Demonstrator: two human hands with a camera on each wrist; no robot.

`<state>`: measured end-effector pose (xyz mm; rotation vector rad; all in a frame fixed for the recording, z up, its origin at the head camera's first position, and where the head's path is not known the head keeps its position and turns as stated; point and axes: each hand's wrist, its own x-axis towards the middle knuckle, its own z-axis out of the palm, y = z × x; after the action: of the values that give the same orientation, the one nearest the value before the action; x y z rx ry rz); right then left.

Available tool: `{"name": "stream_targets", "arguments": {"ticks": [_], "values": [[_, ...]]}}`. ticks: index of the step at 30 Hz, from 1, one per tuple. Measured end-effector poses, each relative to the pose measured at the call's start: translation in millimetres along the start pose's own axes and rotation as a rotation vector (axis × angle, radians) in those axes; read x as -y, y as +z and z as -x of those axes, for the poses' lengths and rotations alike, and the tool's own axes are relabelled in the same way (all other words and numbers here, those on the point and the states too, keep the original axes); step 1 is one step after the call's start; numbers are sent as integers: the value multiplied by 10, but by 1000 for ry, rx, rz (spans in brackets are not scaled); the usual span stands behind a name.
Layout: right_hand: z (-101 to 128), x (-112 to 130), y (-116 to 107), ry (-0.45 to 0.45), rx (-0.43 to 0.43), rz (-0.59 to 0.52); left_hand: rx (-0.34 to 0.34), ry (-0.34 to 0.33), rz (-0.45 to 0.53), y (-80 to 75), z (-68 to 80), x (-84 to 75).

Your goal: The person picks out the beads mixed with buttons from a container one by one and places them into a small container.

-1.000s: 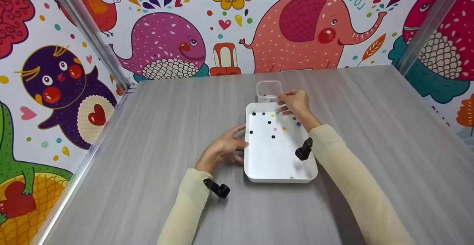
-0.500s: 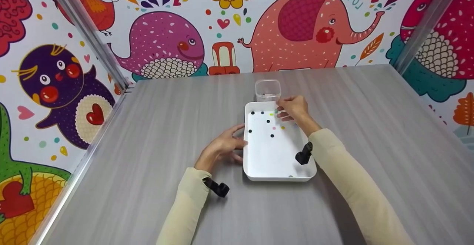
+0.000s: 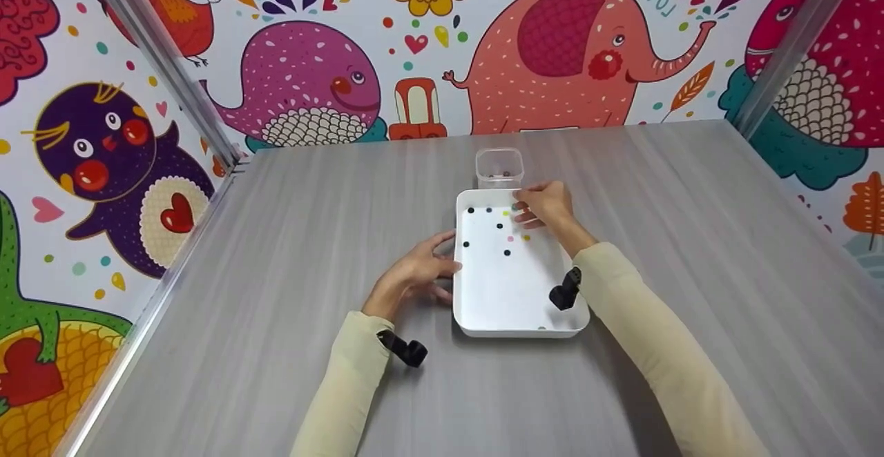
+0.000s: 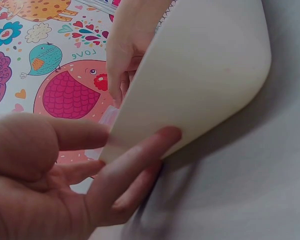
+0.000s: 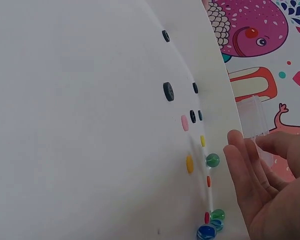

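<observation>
Woodgrain table (image 3: pixel 690 250): smooth white tray (image 3: pixel 507 298), glossy round marbles (image 5: pixel 213 160).

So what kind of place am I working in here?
Probably a staged tabletop booth, not a home: a grey wood-grain table boxed in by walls of cartoon animal wallpaper on metal frame posts, with a white tray of small discs and marbles.

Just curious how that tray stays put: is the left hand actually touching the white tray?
Touching. In the left wrist view, the left hand has fingertips pressed against the white tray wall.
</observation>
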<state>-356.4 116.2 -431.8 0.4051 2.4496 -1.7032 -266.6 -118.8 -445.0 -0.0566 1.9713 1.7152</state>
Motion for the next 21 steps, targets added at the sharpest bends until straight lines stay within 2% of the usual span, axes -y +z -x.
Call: {"name": "stream_targets", "arguments": {"ticks": [9,21], "values": [[8,-14,40,19,16,-10,10,-1,1,-14,-10,15],[-22,-19,139,78,-12,16,9,7,7,-12,13,8]]}}
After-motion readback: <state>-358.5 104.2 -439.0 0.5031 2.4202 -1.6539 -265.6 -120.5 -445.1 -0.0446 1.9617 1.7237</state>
